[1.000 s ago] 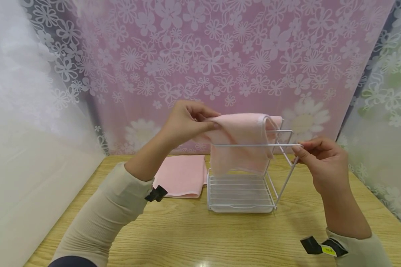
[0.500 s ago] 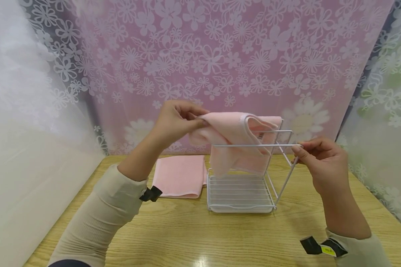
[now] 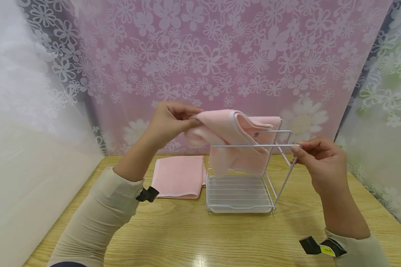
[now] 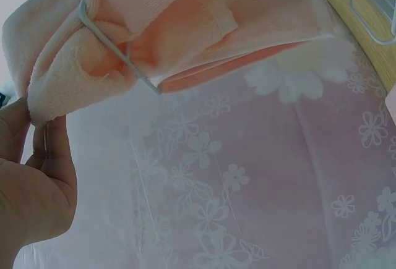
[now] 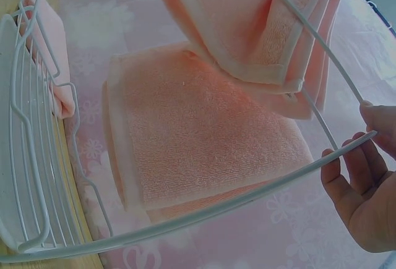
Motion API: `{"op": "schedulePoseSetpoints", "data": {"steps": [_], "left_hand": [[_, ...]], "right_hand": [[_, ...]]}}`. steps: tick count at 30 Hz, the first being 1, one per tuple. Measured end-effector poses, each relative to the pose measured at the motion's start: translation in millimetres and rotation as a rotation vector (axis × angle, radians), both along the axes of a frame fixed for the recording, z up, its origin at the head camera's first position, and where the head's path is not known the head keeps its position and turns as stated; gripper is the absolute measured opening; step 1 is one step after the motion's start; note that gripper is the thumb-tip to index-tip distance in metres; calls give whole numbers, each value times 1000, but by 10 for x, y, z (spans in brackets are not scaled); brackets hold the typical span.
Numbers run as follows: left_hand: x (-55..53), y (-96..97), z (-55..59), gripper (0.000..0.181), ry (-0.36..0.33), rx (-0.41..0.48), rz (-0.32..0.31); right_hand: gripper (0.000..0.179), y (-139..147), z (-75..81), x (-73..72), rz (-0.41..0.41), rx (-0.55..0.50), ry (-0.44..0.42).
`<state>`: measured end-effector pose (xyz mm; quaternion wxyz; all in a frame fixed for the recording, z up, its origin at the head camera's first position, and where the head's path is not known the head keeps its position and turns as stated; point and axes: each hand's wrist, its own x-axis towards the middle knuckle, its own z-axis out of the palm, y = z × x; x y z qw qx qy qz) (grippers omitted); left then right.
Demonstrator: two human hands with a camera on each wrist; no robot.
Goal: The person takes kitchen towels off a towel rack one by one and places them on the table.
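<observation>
My left hand [image 3: 168, 124] pinches the left end of a pink towel [image 3: 217, 120] between thumb and fingers. This towel lies folded and rumpled across the upper bars of a white wire rack [image 3: 240, 146], its right edge curling over. A second pink towel [image 5: 198, 127] hangs flat from the rack's rear bar, partly hidden behind the first in the head view. With thumb and fingers, my right hand [image 3: 324, 163] holds the rack's front upper right corner. In the left wrist view, the pinched towel [image 4: 68, 77] bunches around a bar above the fingertips.
A folded pink towel [image 3: 180, 176] lies on the wooden table [image 3: 173, 237], left of the rack. Slatted wires over a white tray [image 3: 240, 210] form the rack's base. A pink flowered curtain [image 3: 220, 55] stands behind, with pale sheets at both sides.
My left hand has drawn leftward, pulling the pinched towel along the bars. Its right edge has shifted left and uncovered more of the towel behind. The right hand stays on the rack corner.
</observation>
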<state>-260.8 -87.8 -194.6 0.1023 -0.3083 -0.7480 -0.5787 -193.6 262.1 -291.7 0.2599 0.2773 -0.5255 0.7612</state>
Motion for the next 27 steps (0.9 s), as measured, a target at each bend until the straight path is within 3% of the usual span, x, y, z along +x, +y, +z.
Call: {"op": "schedulePoseSetpoints", "data": {"steps": [12,27], "left_hand": [[-1,-128,23,20,-36,-4,23],[-32,-284,40,15,-34,138,4]], "right_hand": [[12,22,-25,-17,-7,19,4],[12,20,-6,-6,13,28,5]]}}
